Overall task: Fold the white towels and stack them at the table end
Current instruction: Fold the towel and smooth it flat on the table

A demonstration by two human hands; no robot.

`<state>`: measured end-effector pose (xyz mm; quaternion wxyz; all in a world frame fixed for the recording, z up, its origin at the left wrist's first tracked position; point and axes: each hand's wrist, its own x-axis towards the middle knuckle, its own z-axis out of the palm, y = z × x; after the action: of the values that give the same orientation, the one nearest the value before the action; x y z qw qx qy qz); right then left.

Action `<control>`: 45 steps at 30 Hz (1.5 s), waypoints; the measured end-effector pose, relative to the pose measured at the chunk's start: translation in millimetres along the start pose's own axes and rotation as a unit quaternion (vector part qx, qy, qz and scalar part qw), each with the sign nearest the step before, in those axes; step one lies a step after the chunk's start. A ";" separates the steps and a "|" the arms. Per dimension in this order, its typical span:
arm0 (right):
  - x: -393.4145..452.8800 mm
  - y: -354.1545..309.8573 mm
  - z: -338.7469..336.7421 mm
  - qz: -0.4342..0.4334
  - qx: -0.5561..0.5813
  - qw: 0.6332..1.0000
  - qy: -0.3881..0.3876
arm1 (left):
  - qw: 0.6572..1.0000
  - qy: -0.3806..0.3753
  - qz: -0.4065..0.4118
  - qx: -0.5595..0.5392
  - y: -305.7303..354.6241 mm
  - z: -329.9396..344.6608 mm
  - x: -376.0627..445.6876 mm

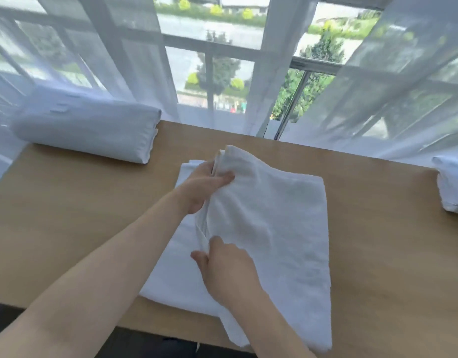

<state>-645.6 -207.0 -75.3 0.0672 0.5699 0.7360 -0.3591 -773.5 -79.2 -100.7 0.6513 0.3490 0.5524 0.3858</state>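
Now the fold is in hand: both hands pinch the same doubled edge of the towel, which lies across the middle of the table. The left hand holds the far corner, thumb on top and fingers curled beneath, lifting it a little off the layer below. The right hand grips the near part of that edge, thumb and fingers closed on the cloth. To the right of both grips the upper layer lies loose and rumpled; beneath them a flat layer spreads to the left.

Judging by this, the next move is to carry the held edge across evenly, line it up and smooth it flat.

Well left of the grips, at the table end, sits a stack of folded towels. Far right, another white bundle is cut off by the frame. Sheer curtains hang beyond. Nothing stands between the grips and the stack.
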 end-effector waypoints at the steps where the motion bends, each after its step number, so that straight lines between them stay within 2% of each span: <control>1: 7.2 -15.9 2.4 0.003 0.009 1.000 0.002 | 1.000 0.005 0.005 -0.002 4.4 -14.0 0.6; 8: 59.7 -72.4 32.2 0.044 0.112 0.993 0.005 | 0.999 0.036 0.000 -0.023 3.1 -87.2 22.1; 13: 84.8 -72.5 65.8 0.088 0.185 0.979 0.018 | 0.996 0.070 -0.041 0.027 -24.1 -106.1 37.6; 17: 87.1 -66.8 80.9 0.074 0.216 0.973 0.026 | 0.992 0.098 -0.051 0.055 -43.7 -117.2 30.9; 19: 85.0 -59.7 78.6 0.067 0.283 0.957 -0.005 | 0.991 0.107 -0.058 0.053 -51.4 -121.9 15.2; 21: 79.2 -48.6 72.1 0.079 0.394 0.915 -0.031 | 0.991 0.103 -0.070 0.053 -62.6 -124.7 -6.8; 23: 71.0 -31.2 65.0 0.071 0.424 0.903 0.010 | 0.991 0.096 -0.078 0.052 -75.8 -125.5 -31.2; 27: 51.9 16.2 51.6 0.014 0.271 0.935 0.229 | 0.984 0.100 -0.115 0.087 -96.4 -122.5 -73.3; 29: 42.9 45.0 47.9 0.000 0.148 0.945 0.293 | 0.978 0.105 -0.134 0.118 -104.1 -118.5 -88.8; 30: 39.5 59.7 48.3 0.005 0.089 0.952 0.294 | 0.975 0.117 -0.139 0.132 -107.8 -116.1 -94.7; 32: 33.3 85.9 51.8 0.018 0.004 0.970 0.242 | 0.972 0.134 -0.142 0.128 -113.0 -111.1 -101.9; 34: 28.7 102.8 57.8 0.022 -0.046 0.983 0.174 | 0.975 0.124 -0.138 0.119 -116.2 -105.6 -105.1; 37: 28.5 114.0 65.9 -0.014 -0.106 0.984 0.145 | 0.972 0.138 -0.122 0.147 -118.3 -97.9 -109.4; 42: 28.5 120.9 61.5 -0.031 -0.135 0.980 0.142 | 0.961 0.177 -0.133 0.166 -123.4 -91.3 -126.7; 45: 27.7 120.3 59.7 -0.037 -0.109 0.984 0.135 | 0.964 0.173 -0.133 0.153 -130.4 -82.6 -134.6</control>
<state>-566.9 -210.1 -187.5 0.0157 0.5746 0.7939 -0.1984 -852.3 -256.2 -167.0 0.5300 0.2955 0.7508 0.2607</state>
